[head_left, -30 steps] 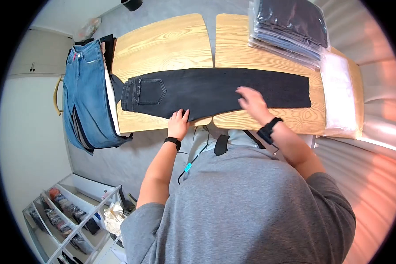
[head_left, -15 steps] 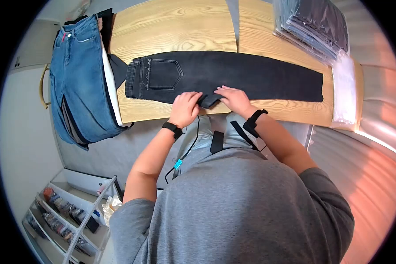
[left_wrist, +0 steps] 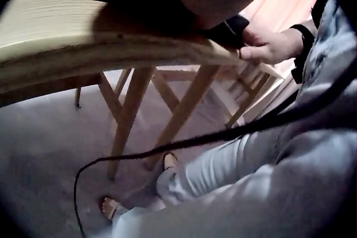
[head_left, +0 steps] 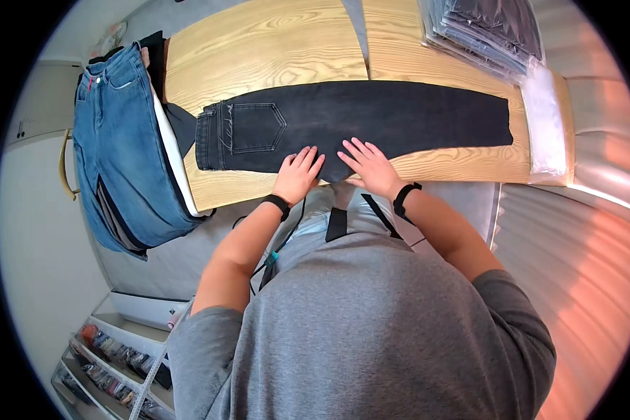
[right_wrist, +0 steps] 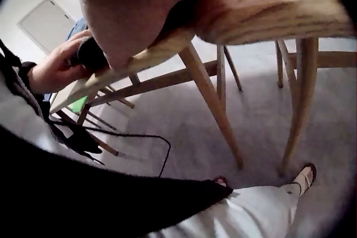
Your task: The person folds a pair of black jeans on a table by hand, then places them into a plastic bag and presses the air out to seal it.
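Observation:
Black jeans [head_left: 371,112], folded lengthwise with a back pocket facing up, lie across the wooden table, waistband to the left. My left hand [head_left: 299,173] rests on their near edge below the pocket, fingers extended. Just to its right, my right hand [head_left: 372,168] lies on the cloth with fingers spread and straight. Between the two hands a bit of the black cloth reaches the table's front edge. In the left wrist view the right hand [left_wrist: 270,44] is at the table edge; the right wrist view shows the left hand [right_wrist: 56,69] there too.
Blue jeans [head_left: 119,133] and other garments hang over the table's left end. Plastic-bagged clothes [head_left: 479,35] are stacked at the back right, near clear plastic bags [head_left: 544,129]. A rack [head_left: 129,357] stands at the lower left. A black cable [left_wrist: 206,137] hangs by the legs.
The right hand has come left and down onto the black jeans, beside the left hand. The rumpled near edge between the hands now lies flatter.

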Demonstrator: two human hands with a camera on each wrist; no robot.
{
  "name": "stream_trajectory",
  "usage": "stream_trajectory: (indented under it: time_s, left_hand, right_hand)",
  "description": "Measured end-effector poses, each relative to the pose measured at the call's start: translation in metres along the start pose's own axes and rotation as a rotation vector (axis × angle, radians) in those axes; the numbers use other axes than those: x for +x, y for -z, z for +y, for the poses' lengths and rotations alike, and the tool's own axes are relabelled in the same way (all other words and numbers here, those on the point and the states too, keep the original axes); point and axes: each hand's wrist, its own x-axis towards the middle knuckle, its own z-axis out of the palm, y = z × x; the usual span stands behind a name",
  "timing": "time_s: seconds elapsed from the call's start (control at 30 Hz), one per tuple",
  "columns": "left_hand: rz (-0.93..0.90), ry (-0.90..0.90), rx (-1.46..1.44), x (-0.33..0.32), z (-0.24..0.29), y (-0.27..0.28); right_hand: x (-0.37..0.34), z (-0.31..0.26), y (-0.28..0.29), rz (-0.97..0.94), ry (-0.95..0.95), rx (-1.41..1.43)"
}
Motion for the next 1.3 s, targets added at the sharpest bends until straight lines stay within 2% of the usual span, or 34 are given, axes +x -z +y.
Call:
stream_trajectory:
  time_s: [0.1, 0.23, 0.33, 0.37, 0.4, 0.47, 0.53, 0.6, 0.67, 0.73, 0.8, 0.87, 0.93, 1.0, 1.07, 1.13, 1.17, 1.23, 1.3]
  left_hand:
    - [0.007, -0.065, 0.078, -0.007, -0.006, -0.002]
    - [-0.044, -0.005, 0.001, -0.005, -0.013, 0.002]
    - [-0.123, 0.024, -0.236, -0.009, -0.027, 0.01]
    - [-0.039, -0.017, -0.221, -0.01, -0.027, 0.009]
    - [-0.037, -0.015, -0.221, -0.011, -0.023, 0.016]
    - [-0.001, 0.062, -0.116, -0.014, -0.011, 0.035]
    - [0.043, 0.079, -0.139, -0.024, -0.018, 0.022]
    - [-0.006, 0.118, -0.092, -0.032, -0.027, 0.015]
    - [0.038, 0.137, -0.127, -0.034, -0.033, 0.011]
    - [0.089, 0.328, -0.242, -0.026, -0.034, 0.015]
    - [0.144, 0.341, -0.248, -0.016, -0.036, 0.019]
    - [0.026, 0.483, -0.202, -0.004, -0.039, 0.022]
    - [0.037, 0.473, -0.153, 0.004, -0.04, 0.018]
    - [-0.043, 0.486, -0.005, 0.009, -0.04, 0.015]
    - [-0.03, 0.469, 0.029, 0.011, -0.043, 0.011]
    - [-0.016, 0.449, 0.066, 0.013, -0.043, 0.01]
    - [-0.005, 0.445, 0.096, 0.015, -0.043, 0.009]
    - [0.006, 0.437, 0.129, 0.02, -0.043, 0.01]
    - [0.005, 0.46, 0.168, 0.023, -0.041, 0.01]
  right_hand:
    - [0.002, -0.009, -0.005, 0.072, -0.056, -0.023]
    - [0.004, -0.003, -0.006, 0.089, -0.13, -0.084]
    - [0.001, 0.012, -0.008, 0.173, -0.155, -0.133]
    - [-0.001, 0.018, -0.008, 0.173, -0.135, -0.109]
    - [-0.002, 0.021, -0.009, 0.172, -0.114, -0.085]
    - [-0.005, 0.019, -0.005, 0.233, -0.102, -0.048]
    - [-0.012, 0.022, -0.003, 0.288, -0.158, -0.046]
    - [-0.021, 0.027, -0.002, 0.308, -0.182, -0.051]
    - [-0.025, 0.034, -0.004, 0.327, -0.202, -0.054]
    - [-0.025, 0.039, -0.004, 0.351, -0.26, 0.086]
    - [-0.022, 0.044, -0.003, 0.362, -0.272, 0.098]
    - [-0.018, 0.048, 0.0, 0.374, -0.284, 0.11]
    - [-0.013, 0.05, 0.011, 0.32, -0.334, 0.167]
    - [-0.007, 0.051, 0.014, 0.338, -0.332, 0.15]
    - [0.0, 0.053, 0.014, 0.36, -0.332, 0.135]
    - [0.007, 0.057, 0.013, 0.214, -0.354, -0.016]
    - [0.009, 0.056, 0.011, 0.216, -0.358, -0.017]
    - [0.013, 0.052, 0.008, 0.181, -0.397, -0.194]
    - [0.016, 0.05, 0.006, 0.244, -0.405, -0.211]
